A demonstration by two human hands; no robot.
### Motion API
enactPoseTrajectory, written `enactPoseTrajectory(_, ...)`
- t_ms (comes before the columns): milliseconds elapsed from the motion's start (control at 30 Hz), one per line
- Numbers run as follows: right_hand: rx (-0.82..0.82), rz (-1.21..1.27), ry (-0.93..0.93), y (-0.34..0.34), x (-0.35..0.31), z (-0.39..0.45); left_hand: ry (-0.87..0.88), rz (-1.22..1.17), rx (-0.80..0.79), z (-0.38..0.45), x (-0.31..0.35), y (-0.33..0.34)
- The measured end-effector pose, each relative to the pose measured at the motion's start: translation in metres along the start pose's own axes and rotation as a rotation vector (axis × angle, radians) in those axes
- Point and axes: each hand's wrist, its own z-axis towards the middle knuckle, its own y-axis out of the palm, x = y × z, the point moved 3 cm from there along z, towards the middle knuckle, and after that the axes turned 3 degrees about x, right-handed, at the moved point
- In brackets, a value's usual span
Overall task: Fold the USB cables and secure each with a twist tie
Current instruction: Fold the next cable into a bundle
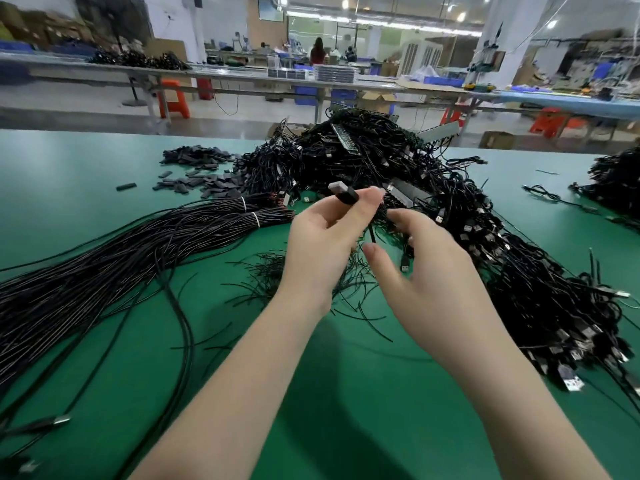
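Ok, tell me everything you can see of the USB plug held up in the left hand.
The USB plug has a silver metal tip and a black moulded body that looks like plastic. It is raised above the green table, tip pointing up and left. The left hand pinches its body between thumb and fingertips. A thin black cable hangs below the hand.
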Motion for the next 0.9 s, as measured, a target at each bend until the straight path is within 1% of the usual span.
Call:
enactPoseTrajectory(67, -0.050, 0.032, 0.030, 0.007, 0.000, 0.007, -0.044, -0.031, -0.015, 0.000, -0.009, -0.002)
enactPoseTrajectory(133, -0.127, 0.058, 0.046, 0.015, 0.001, 0.012, -0.060, 0.014, -0.063, 0.000, -0.018, -0.003)
enactPoseTrajectory(200, -0.187, 0.080, 0.041, 0.023, 0.004, 0.015, -0.047, 0.104, -0.128, -0.003, -0.027, -0.008)
enactPoseTrajectory(300, -0.224, 0.171, 0.030, 0.028, 0.008, 0.016, -0.027, 0.272, -0.225, -0.015, -0.038, -0.033)
enactPoseTrajectory(367, -0.246, 0.158, 0.022, 0.029, 0.013, 0.017, -0.055, 0.398, -0.239, -0.025, -0.046, -0.056)
enactPoseTrajectory(433, -0.255, 0.158, 0.009, 0.031, 0.016, 0.017, -0.098, 0.467, -0.236, -0.031, -0.050, -0.072)
enactPoseTrajectory(500, -0.247, 0.230, -0.010, 0.033, 0.014, 0.016, -0.061, 0.435, -0.215, -0.030, -0.042, -0.072)
enactPoseTrajectory(567, -0.232, 0.312, -0.036, 0.037, 0.009, 0.014, -0.024, 0.321, -0.158, -0.021, -0.028, -0.058)
enactPoseTrajectory(667, -0.239, 0.400, -0.093, 0.040, 0.001, 0.012, -0.036, 0.198, -0.085, -0.007, -0.007, -0.031)
enactPoseTrajectory(733, -0.287, 0.502, -0.091, 0.041, -0.001, 0.011, -0.121, 0.146, -0.134, -0.001, 0.001, -0.020)
enactPoseTrajectory(800, -0.292, 0.571, -0.072, 0.041, -0.001, 0.012, -0.227, 0.103, -0.219, 0.001, 0.006, -0.018)
enactPoseTrajectory(900, -0.266, 0.642, -0.025, 0.040, 0.004, 0.015, -0.261, 0.055, -0.343, 0.003, 0.006, -0.024)
